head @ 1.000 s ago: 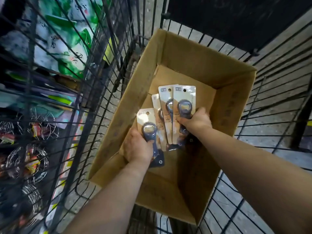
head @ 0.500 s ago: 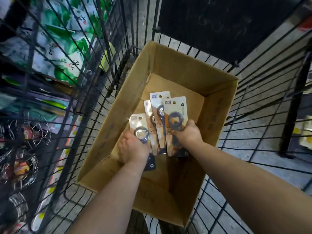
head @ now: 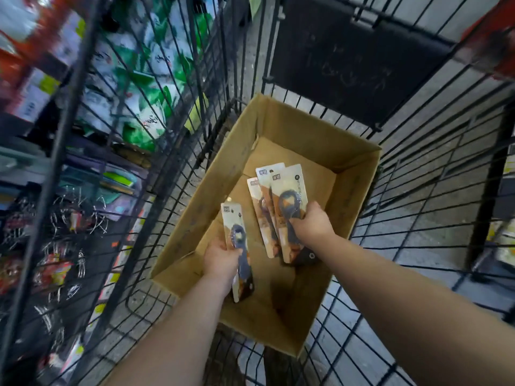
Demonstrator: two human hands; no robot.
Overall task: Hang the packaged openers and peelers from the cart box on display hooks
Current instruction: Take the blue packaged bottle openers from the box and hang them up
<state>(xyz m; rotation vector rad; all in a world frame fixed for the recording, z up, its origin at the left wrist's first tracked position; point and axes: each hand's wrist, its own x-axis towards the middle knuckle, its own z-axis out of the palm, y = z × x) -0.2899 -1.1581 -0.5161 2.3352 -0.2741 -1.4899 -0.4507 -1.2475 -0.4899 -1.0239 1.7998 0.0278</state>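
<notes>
An open cardboard box [head: 359,188] sits in a black wire cart [head: 434,207]. My left hand [head: 221,259] grips one carded bottle opener [head: 237,240], dark blue on a beige card, held upright over the box's left side. My right hand [head: 313,225] holds a fan of three carded openers [head: 281,196] above the box's middle. The cards' lower ends are partly hidden by my fingers.
Left of the cart, display shelves hold green and white packets [head: 133,87] and hanging packaged goods [head: 64,227] on hooks. A dark panel [head: 348,62] closes the cart's far end. Grey floor shows through the wires on the right.
Both hands have lifted their openers higher and apart; the single card in my left hand now stands clear of the fan. The view has tilted up, showing more of the shelves.
</notes>
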